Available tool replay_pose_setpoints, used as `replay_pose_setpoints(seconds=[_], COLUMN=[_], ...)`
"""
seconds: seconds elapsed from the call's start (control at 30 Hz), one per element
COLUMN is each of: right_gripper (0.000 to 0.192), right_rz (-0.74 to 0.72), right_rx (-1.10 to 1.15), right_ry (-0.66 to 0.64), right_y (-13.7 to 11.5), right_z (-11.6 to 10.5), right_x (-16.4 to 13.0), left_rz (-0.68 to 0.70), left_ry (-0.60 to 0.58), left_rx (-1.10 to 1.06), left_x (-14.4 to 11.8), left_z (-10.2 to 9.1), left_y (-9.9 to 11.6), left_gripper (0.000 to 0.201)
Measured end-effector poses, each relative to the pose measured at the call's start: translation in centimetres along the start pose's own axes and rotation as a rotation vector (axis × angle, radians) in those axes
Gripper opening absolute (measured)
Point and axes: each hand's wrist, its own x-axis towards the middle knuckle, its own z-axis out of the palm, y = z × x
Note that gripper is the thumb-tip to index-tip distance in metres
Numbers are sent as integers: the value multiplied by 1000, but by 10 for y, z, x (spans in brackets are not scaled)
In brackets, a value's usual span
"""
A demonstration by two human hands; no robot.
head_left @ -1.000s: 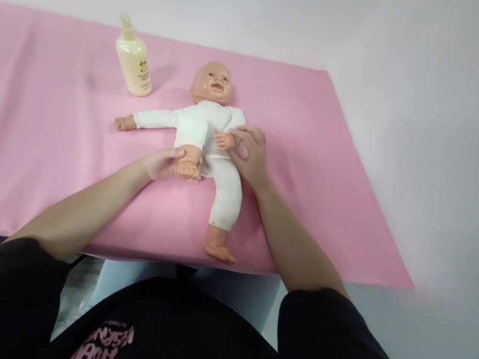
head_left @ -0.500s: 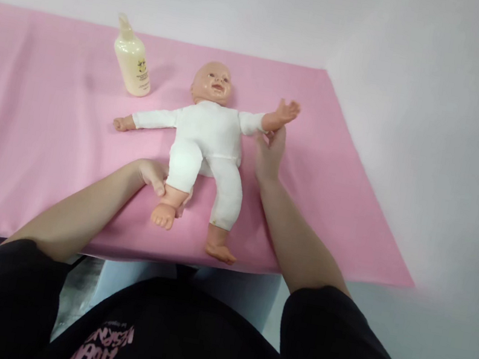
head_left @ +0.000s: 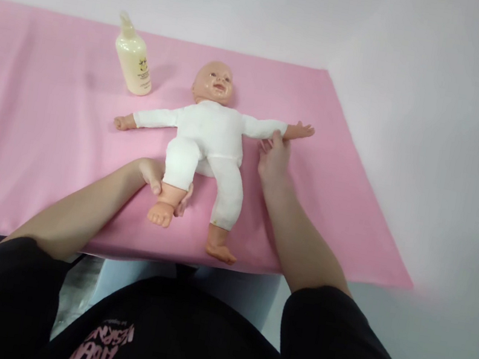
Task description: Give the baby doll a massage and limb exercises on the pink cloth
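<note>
Left hand (head_left: 155, 176): we find it closed round the white-suited plastic baby doll (head_left: 209, 138)'s shin.
Right hand (head_left: 274, 159): open, fingertips under the doll's wrist at 3 o'clock.
Advice: we judge a light, supporting hold best.

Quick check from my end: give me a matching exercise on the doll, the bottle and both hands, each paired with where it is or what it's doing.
Things:
1. baby doll
2. lotion bottle
3. left hand
4. right hand

States:
A. at the doll's outstretched wrist
B. standing upright on the pink cloth, apart from the hands
C. lying on its back, arms spread
D. gripping the doll's bare lower leg

Pairs: 1-C, 2-B, 3-D, 4-A
</note>
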Motion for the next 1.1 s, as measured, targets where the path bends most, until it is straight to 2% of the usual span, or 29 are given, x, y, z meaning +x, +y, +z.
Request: replay_pose_setpoints(seconds=[0.07, 0.13, 0.27, 0.37, 0.5, 0.63, 0.73, 0.87, 1.03, 1.1], right_gripper=[50, 55, 46, 45, 39, 38, 38, 49, 55, 59], right_rz=[-9, -142, -382, -524, -620, -640, -618, -474, -233, -128], right_rx=[-19, -78, -225, -376, -586, -642, -584, -396, -209, -156], right_ry=[30, -34, -166, -287, -443, -516, -481, -329, -126, -63], right_y=[-9, -17, -24, -22, -21, -22, -21, -16, -8, -4], right_z=[4, 9, 17, 18, 17, 18, 18, 18, 11, 6], right_x=[-8, -15, -27, -32, -34, -36, -36, -31, -18, -11], left_rz=[131, 242, 346, 408, 397, 380, 374, 310, 47, -62], left_ry=[6, 84, 378, 531, 611, 624, 588, 384, 33, -28], left_rx=[-44, -91, -194, -279, -340, -364, -318, -191, -25, 14], left_x=[0, -1, -1, 2, 3, 4, 4, 3, -1, -2], left_z=[-6, -12, -18, -18, -18, -16, -14, -10, -2, 1], left_y=[-9, -17, -20, -17, -16, -17, -17, -14, -1, 3], left_gripper=[72, 75, 79, 72, 60, 57, 60, 72, 72, 66])
